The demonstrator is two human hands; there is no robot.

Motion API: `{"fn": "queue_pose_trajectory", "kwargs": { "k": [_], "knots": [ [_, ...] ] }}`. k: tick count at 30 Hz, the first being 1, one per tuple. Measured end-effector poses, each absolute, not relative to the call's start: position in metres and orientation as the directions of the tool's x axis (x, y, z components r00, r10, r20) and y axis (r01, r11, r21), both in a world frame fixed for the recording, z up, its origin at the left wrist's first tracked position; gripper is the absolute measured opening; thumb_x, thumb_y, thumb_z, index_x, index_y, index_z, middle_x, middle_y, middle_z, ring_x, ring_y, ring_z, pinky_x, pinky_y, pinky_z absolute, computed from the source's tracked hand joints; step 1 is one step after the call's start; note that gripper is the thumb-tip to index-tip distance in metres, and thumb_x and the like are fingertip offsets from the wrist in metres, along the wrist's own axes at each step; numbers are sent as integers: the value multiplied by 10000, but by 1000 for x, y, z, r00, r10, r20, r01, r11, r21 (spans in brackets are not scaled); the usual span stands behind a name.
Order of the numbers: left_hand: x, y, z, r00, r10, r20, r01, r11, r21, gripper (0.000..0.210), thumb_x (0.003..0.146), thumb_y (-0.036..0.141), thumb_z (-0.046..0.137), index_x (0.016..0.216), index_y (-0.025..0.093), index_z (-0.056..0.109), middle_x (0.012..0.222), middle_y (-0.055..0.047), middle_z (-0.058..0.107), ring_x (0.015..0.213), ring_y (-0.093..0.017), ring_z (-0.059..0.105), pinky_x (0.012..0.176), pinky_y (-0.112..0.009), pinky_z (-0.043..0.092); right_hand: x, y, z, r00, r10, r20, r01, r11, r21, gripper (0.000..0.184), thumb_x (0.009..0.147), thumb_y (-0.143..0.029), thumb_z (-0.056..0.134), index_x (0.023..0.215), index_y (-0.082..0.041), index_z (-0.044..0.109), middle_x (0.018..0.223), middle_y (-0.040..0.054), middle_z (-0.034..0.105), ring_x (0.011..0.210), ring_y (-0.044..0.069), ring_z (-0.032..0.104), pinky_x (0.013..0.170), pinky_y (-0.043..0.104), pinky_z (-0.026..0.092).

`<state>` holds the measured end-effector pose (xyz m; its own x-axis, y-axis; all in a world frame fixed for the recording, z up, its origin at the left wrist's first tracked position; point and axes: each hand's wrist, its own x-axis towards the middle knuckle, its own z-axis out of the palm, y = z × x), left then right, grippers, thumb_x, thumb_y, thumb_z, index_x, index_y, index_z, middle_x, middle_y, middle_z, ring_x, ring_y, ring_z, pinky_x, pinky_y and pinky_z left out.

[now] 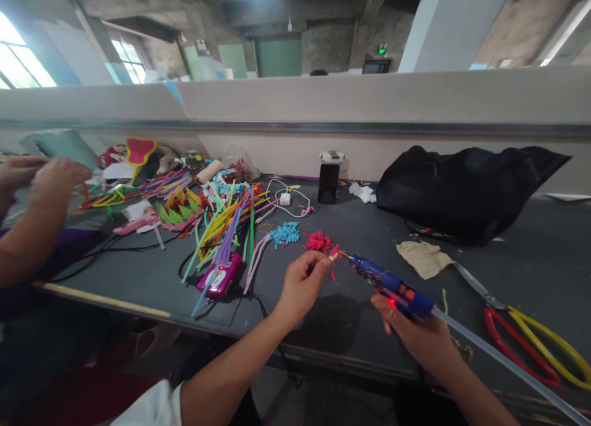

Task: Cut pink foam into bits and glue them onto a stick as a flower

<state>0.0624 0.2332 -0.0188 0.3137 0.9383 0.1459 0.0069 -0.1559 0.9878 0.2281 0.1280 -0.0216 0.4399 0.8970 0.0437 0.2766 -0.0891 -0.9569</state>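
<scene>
My right hand [415, 330] is wrapped round a blue hot glue gun [392, 284] with a red light glowing on it. A long translucent glue stick [498, 355] runs out of its back end. My left hand [302, 284] pinches a small piece of red and pale material [335, 252], close to the gun's nozzle. Whether nozzle and piece touch, I cannot tell. Just behind the fingertips lies a pile of short red pieces [317, 241], with a pile of short blue pieces [285, 234] to its left.
Left of the piles, bundled coloured pipe cleaners [231, 229] lie by a magenta box [221, 277]. Scissors [494, 303] lie right, near a beige cloth [423, 258] and a black bag [462, 192]. A phone [328, 183] stands behind. Another person's hands [60, 173] work at far left.
</scene>
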Motion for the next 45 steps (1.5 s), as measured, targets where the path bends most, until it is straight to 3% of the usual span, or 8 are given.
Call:
{"fn": "queue_pose_trajectory", "kwargs": {
  "k": [5, 9, 14, 20, 29, 34, 40, 45],
  "knots": [
    [63, 233, -17, 310, 947, 82, -34, -75, 997, 263, 819, 426, 599, 778, 168, 623, 545, 67, 368, 498, -82, 274, 475, -217, 216, 240, 131, -19, 418, 883, 214, 434, 12, -901, 334, 779, -537, 633, 858, -214, 599, 745, 7, 644, 614, 146, 586, 590, 260, 474],
    [63, 233, -13, 300, 954, 1, -106, 32, 994, 279, 782, 440, 626, 749, 164, 605, 537, 76, 344, 468, -63, 251, 451, -208, 184, 266, 145, -26, 224, 860, 459, 824, 84, -560, 234, 783, -427, 633, 847, -224, 537, 779, 18, 595, 695, 173, 570, 675, 295, 444],
    [59, 239, -11, 300, 953, -27, -217, 96, 971, 291, 771, 443, 643, 772, 155, 603, 534, 83, 341, 449, -48, 252, 427, -197, 158, 292, 161, -41, 158, 930, 331, 944, -44, -326, 183, 756, -348, 584, 876, -230, 512, 881, 30, 586, 781, 200, 582, 655, 292, 412],
    [51, 247, -10, 253, 967, 23, -273, 49, 961, 260, 786, 414, 641, 762, 163, 578, 549, 82, 370, 443, -34, 280, 423, -183, 180, 309, 165, -50, 63, 998, 22, 920, -49, -389, 212, 731, -376, 607, 872, -226, 553, 913, 26, 601, 824, 195, 605, 709, 286, 432],
    [47, 248, -6, 223, 975, 21, -299, 47, 953, 276, 776, 420, 653, 744, 165, 552, 550, 83, 372, 432, -29, 280, 411, -184, 171, 321, 161, -44, -45, 995, -87, 898, 2, -439, 323, 771, -446, 623, 1010, -228, 624, 1025, 55, 607, 937, 218, 592, 846, 349, 447],
    [46, 250, -4, 194, 981, 23, -329, 43, 943, 286, 756, 422, 669, 731, 164, 547, 545, 84, 372, 422, -28, 278, 401, -187, 174, 323, 162, -36, -53, 998, -21, 878, 37, -478, 293, 821, -463, 587, 987, -228, 645, 1013, 56, 644, 947, 215, 618, 873, 354, 462],
    [47, 254, -8, 166, 986, 0, -355, 59, 933, 264, 751, 403, 668, 734, 166, 553, 537, 84, 385, 410, -28, 276, 391, -179, 169, 288, 201, -27, -29, 972, 232, 832, 152, -534, 201, 866, -378, 534, 969, -243, 641, 931, 32, 683, 825, 176, 648, 738, 289, 499],
    [47, 258, -12, 147, 989, 1, -393, 57, 918, 278, 732, 408, 692, 726, 167, 554, 540, 81, 389, 408, -24, 282, 388, -171, 167, 242, 257, -34, -67, 968, 243, 840, 186, -510, 152, 833, -264, 569, 951, -252, 664, 919, 12, 682, 805, 155, 632, 767, 273, 471]
  ]
}}
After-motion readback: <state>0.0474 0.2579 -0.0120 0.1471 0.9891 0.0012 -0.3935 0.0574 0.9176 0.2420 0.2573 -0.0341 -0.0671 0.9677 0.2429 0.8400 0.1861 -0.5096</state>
